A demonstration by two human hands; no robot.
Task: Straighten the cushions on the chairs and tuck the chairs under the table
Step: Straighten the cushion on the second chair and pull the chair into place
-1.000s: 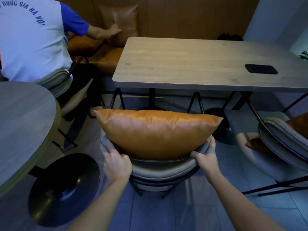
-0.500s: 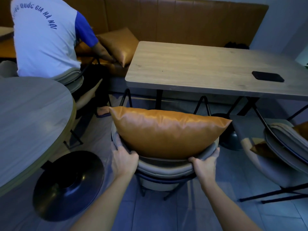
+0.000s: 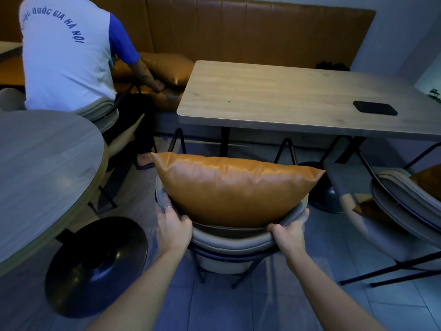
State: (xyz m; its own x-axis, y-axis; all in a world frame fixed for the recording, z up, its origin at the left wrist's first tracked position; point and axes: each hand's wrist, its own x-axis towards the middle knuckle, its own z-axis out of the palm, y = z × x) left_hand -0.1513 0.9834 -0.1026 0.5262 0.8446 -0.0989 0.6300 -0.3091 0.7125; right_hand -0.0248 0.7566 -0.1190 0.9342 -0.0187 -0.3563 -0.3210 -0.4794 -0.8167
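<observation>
Cushions and chairs fill the near middle of the scene: one tan leather cushion (image 3: 235,187) stands on edge against the curved backrest of the grey chair (image 3: 232,240), its long upper seam level and its corners spreading past the backrest on both sides. Both hands grip that backrest from behind — the left hand (image 3: 173,226) wraps the left end of the rim, a ring on one finger, and the right hand (image 3: 290,231) clasps the right end, thumb over the top edge. This chair sits just short of the rectangular wooden counter (image 3: 298,99), whose near edge lies beyond the cushion; the black hairpin front legs show under that edge. A dark flat phone (image 3: 374,108) lies on the counter's far right part. At the right edge a second chair (image 3: 403,211) stands turned aside, apart from the counter, with a tan cushion (image 3: 427,177) lying partly hidden in its seat. At far left another person (image 3: 64,53) in a white and blue shirt sits on a chair and reaches to cushions on the brown bench (image 3: 250,32). A round counter (image 3: 40,168) fills the near left — its black base disc (image 3: 95,266) rests on the tiled floor.
</observation>
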